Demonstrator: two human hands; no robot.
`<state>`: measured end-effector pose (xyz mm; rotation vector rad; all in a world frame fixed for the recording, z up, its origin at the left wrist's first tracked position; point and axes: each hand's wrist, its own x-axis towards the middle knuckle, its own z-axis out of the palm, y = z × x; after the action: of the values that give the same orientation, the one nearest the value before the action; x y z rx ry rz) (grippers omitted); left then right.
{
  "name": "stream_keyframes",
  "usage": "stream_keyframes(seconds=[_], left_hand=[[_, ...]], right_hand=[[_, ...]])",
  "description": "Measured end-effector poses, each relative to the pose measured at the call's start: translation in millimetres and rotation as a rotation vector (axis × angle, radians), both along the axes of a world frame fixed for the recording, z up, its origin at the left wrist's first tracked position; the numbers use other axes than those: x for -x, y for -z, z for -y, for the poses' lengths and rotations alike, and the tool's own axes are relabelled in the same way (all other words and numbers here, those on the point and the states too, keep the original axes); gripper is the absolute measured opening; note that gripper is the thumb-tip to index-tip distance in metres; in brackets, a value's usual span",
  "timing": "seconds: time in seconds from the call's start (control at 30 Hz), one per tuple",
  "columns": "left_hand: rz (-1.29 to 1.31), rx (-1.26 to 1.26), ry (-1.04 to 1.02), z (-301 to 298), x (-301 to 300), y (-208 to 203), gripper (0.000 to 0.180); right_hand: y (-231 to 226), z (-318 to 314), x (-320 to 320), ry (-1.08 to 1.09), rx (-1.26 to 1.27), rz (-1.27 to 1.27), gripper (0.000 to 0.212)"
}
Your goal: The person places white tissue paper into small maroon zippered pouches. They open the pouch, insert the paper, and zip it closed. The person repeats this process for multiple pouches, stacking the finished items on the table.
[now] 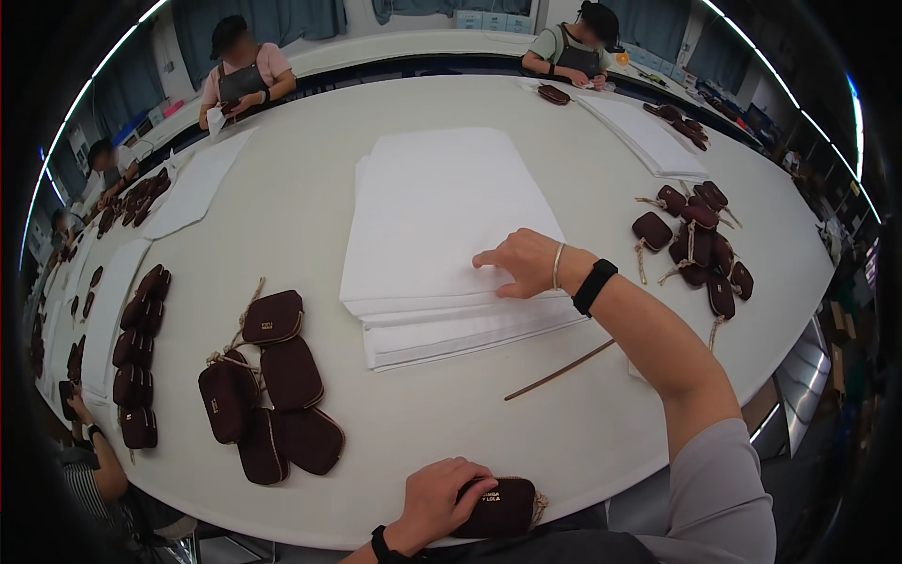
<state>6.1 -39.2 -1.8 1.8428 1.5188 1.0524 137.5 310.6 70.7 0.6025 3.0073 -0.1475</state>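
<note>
At the near table edge lies a dark brown zip pouch (pixel 512 512) with gold lettering and a beige cord at its right end. My left hand (pixel 440 498) grips its left end, thumb on top and fingers over the back. Farther out, my right hand (pixel 528 263) reaches over the near right part of a stack of large white sheets (pixel 442 207). Its index finger and thumb point left, spread apart, with the other fingers curled and nothing visible between them. Whether its fingertips press on the top sheet I cannot tell.
Several similar pouches lie in a pile (pixel 291 371) left of the stack and in another (pixel 695 240) at right. A thin brown stick (pixel 559 369) rests near my right forearm. Farther left stands a row of pouches (pixel 133 348). Co-workers sit around the white table (pixel 413 432).
</note>
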Motion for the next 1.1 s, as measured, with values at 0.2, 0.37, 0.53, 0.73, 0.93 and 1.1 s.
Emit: stream_keyframes(seconds=[0.2,0.37,0.53,0.73,0.93,1.1], left_hand=[[0.006,-0.003,0.004,-0.4,0.3,-1.6,0.013],[0.003,0.011,0.004,0.5,1.0,-1.4,0.013],[0.014,-0.008,0.002,1.1,0.8,-1.5,0.013],[-0.007,0.001,0.002,1.4,0.4,-3.4,0.015],[-0.026,-0.013,0.018,6.5,-2.2,-2.8,0.027],[-0.12,0.006,0.104,39.3,-19.5,-12.9,0.045]], right_hand=[[1.1,-0.1,-0.5,0.017,0.004,-0.023,0.044],[-6.1,0.9,0.1,0.01,0.055,-0.019,0.033],[1.3,-7.1,-1.9,0.035,0.042,-0.011,0.013],[27.5,-10.4,-10.4,0.312,0.106,-0.346,0.006],[29.1,16.4,-17.7,0.204,0.022,-0.422,0.005],[2.2,143.9,-20.1,-0.171,0.214,-0.709,0.008]])
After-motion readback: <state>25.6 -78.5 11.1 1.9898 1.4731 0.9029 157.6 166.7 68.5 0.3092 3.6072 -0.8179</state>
